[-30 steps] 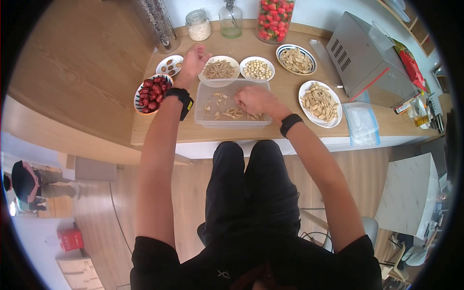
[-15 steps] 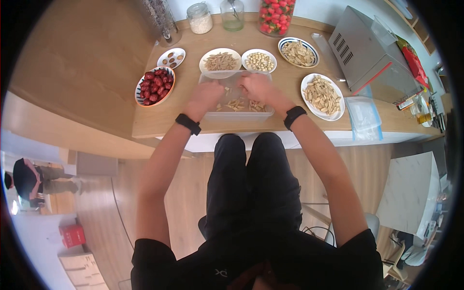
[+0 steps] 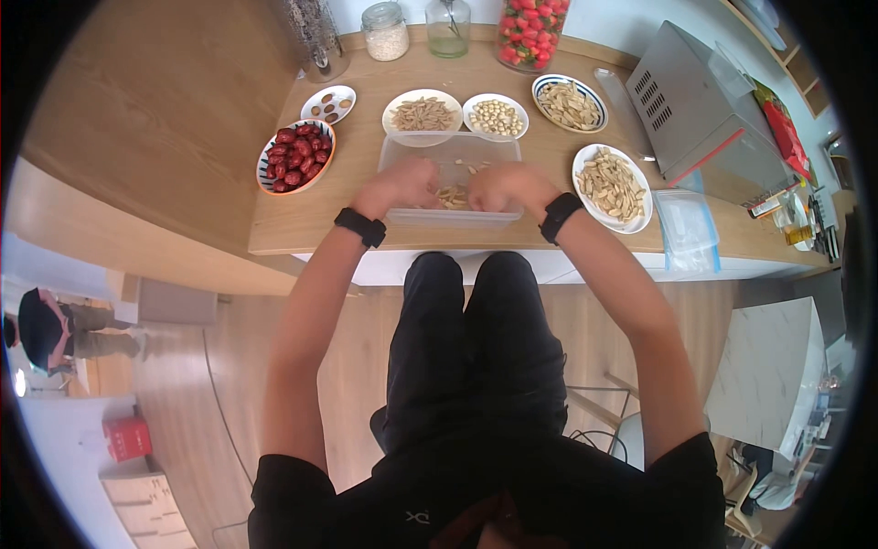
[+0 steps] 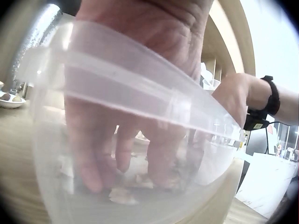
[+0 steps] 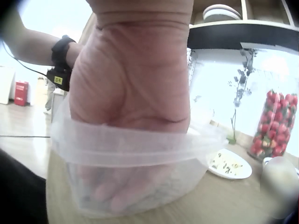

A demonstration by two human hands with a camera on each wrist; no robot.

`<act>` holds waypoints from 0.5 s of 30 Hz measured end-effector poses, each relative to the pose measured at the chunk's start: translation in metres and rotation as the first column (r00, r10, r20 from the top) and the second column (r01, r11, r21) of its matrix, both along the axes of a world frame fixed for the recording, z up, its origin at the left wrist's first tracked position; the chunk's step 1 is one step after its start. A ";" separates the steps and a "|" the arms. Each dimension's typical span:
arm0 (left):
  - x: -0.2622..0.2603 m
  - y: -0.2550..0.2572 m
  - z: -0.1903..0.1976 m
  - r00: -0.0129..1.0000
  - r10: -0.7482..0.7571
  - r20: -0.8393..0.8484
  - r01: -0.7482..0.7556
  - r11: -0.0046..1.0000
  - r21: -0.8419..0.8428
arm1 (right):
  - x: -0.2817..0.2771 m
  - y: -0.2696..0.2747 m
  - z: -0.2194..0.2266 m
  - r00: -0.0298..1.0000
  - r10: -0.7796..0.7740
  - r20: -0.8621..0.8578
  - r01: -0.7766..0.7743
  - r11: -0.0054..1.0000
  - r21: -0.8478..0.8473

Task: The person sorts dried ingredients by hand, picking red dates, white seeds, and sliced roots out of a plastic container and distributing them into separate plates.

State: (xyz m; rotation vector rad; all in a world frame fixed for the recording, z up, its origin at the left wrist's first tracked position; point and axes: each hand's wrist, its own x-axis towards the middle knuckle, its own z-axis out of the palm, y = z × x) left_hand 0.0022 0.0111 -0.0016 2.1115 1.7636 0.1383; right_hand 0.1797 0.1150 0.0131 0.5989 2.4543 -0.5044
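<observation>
Both hands reach into a translucent plastic box [image 3: 389, 145] that holds pale dried strips [image 3: 453, 197]. My left hand [image 3: 409, 183] is in its left half; the left wrist view shows the fingers [image 4: 124, 151] pointing down through the cloudy wall, fingertips right at the pale pieces [image 4: 122, 195]. My right hand [image 3: 501, 186] is in the right half, the strips between the two hands. In the right wrist view the right hand's fingers [image 5: 135, 182] extend down behind the box wall, blurred by the plastic, and their tips are close over the bottom.
Behind the box stand a plate of brown strips [image 3: 422, 115] and a plate of pale round seeds [image 3: 497, 117]. A bowl of red dates [image 3: 297, 157] is at left. Right are a plate of slices [image 3: 611, 188], a striped bowl [image 3: 569, 102], plastic bags [image 3: 688, 233] and a grey appliance [image 3: 700, 105].
My left hand came from above the small plate at back left into the box, then lower. The right hand moved from the box's middle towards its near right part.
</observation>
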 end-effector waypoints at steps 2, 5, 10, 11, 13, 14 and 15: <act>0.000 -0.002 -0.002 0.998 -0.067 0.000 0.067 0.997 -0.028 | -0.007 0.010 -0.016 0.970 0.129 -0.208 -0.153 0.983 -0.105; -0.005 0.002 -0.026 0.997 -0.072 -0.021 0.074 0.985 0.157 | -0.009 0.021 -0.021 0.767 0.063 -0.639 -0.167 0.981 -0.103; 0.001 0.009 -0.028 0.956 0.138 0.260 -0.185 0.969 0.165 | 0.002 0.030 -0.004 0.772 0.143 -0.620 -0.038 0.983 0.180; 0.000 0.010 -0.032 0.955 0.136 0.264 -0.183 0.969 0.164 | 0.004 0.030 -0.003 0.780 0.170 -0.602 0.007 0.960 0.280; -0.003 0.010 -0.038 0.954 0.122 0.274 -0.186 0.957 0.222 | 0.009 0.024 -0.003 0.826 0.180 -0.534 0.015 0.940 0.340; -0.002 0.010 -0.037 0.954 0.124 0.274 -0.188 0.957 0.222 | 0.010 0.022 -0.006 0.866 0.185 -0.465 0.017 0.917 0.398; -0.002 0.009 -0.036 0.953 0.125 0.275 -0.188 0.958 0.215 | 0.008 0.022 -0.012 0.864 0.190 -0.465 0.013 0.917 0.398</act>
